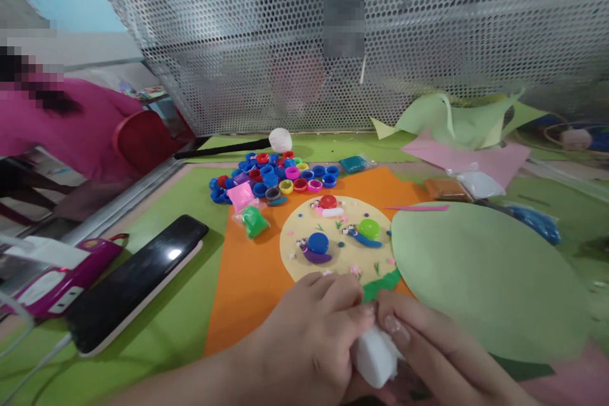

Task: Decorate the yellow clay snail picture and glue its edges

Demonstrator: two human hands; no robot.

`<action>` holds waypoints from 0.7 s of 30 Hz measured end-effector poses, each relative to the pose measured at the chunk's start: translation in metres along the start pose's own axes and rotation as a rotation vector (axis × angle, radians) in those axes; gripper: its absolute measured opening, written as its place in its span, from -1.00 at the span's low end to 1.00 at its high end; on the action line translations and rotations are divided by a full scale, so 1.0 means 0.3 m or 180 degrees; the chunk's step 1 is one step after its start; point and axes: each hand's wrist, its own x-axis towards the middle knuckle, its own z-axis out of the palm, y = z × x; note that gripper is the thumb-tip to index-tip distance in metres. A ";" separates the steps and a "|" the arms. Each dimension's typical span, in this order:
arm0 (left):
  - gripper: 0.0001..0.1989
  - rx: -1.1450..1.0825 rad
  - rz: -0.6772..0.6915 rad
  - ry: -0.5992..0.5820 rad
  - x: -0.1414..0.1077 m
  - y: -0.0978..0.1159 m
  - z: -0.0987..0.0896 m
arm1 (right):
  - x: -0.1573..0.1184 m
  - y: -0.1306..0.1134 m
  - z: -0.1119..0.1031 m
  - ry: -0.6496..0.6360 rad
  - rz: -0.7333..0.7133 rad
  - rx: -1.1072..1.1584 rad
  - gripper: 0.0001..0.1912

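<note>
My left hand (328,330) and my right hand (428,342) meet at the front, fingers closed around a white lump of modelling clay (375,358). Clear wrapping seems to hang below the lump, partly hidden by the hands. Just beyond them lies a round cream paper disc (297,222) bearing snail figures of clay and bottle caps: one with a blue cap (318,242), one green (369,228), one red (328,202). A green clay strip (385,284) edges the disc near my fingers.
Bottle caps (269,176) are heaped behind the disc, near pink (241,195) and green (254,222) clay packets. A phone (137,279) lies left; a pale green paper disc (485,279) lies right. Perforated metal (247,51) rises behind. A person in pink (80,127) sits at far left.
</note>
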 end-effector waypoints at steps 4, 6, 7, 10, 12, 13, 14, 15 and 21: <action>-0.72 0.0195 0.0366 0.0177 -0.008 -0.021 0.002 | 0.006 0.020 -0.001 0.0101 0.0039 -0.0101 -0.69; -0.68 0.0229 0.0394 0.0198 -0.010 -0.025 -0.004 | 0.007 0.027 -0.004 0.0135 -0.0012 -0.0146 -0.70; -0.69 0.0292 0.0392 0.0177 -0.009 -0.025 -0.009 | 0.008 0.029 -0.007 0.0159 -0.0089 -0.0172 -0.72; -0.67 0.0561 0.0342 0.0026 -0.002 -0.017 -0.030 | 0.012 0.033 -0.022 0.0160 -0.0294 -0.0375 -0.83; -0.64 0.0746 0.0344 -0.0002 0.005 -0.010 -0.042 | 0.017 0.035 -0.030 0.0104 -0.0273 -0.0561 -0.90; -0.64 0.0838 0.0362 0.0034 0.008 -0.008 -0.046 | 0.019 0.038 -0.032 0.0060 -0.0225 -0.0661 -0.92; -0.65 0.0925 0.0385 0.0081 0.011 -0.006 -0.049 | 0.020 0.042 -0.032 0.0020 -0.0177 -0.0750 -0.91; -0.66 0.1006 0.0402 0.0121 0.013 -0.005 -0.051 | 0.020 0.048 -0.030 0.0010 -0.0135 -0.0856 -0.89; -0.77 0.0960 0.0589 0.0152 0.017 -0.014 -0.046 | -0.002 0.099 0.002 0.0122 -0.0274 -0.1870 -0.81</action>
